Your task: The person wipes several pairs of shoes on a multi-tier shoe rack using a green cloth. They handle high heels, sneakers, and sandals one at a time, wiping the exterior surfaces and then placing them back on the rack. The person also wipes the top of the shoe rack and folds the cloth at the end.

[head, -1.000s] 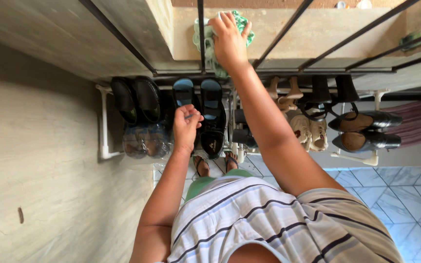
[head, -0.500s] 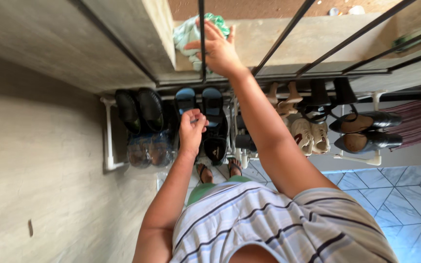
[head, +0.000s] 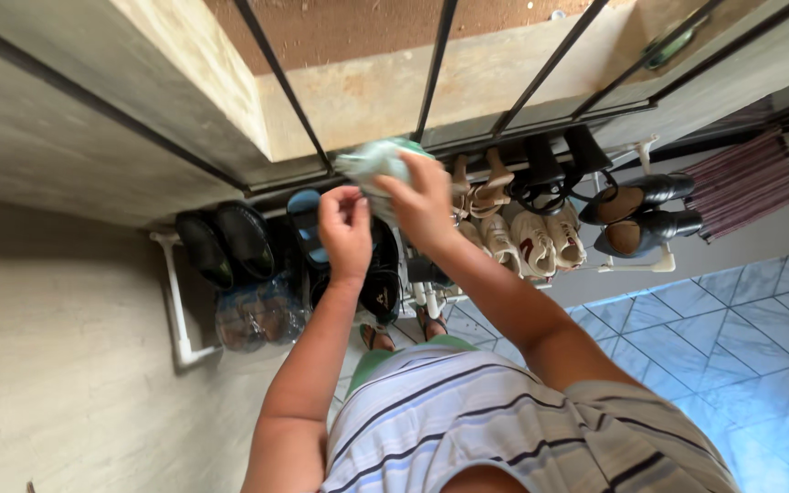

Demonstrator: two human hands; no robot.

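My right hand (head: 425,203) is closed on a bunched pale green cloth (head: 372,162), held in the air just below the concrete window sill (head: 367,96) and its dark metal bars (head: 436,64). My left hand (head: 346,228) is raised beside it, fingers curled, its fingertips close to the cloth's lower edge; whether they touch it I cannot tell. Both hands hang over a white shoe rack (head: 175,310) below the window.
The rack holds black shoes (head: 226,242), blue sandals (head: 303,215), white sneakers (head: 536,242), black heels (head: 641,215) and clear sandals (head: 253,315). A plastered wall (head: 66,365) stands left. Blue patterned floor tiles (head: 732,347) lie right, near a striped cloth (head: 746,183).
My right hand has drawn the green cloth off the window sill and down in front of me. My left hand has risen to meet it. The view has tilted upward.
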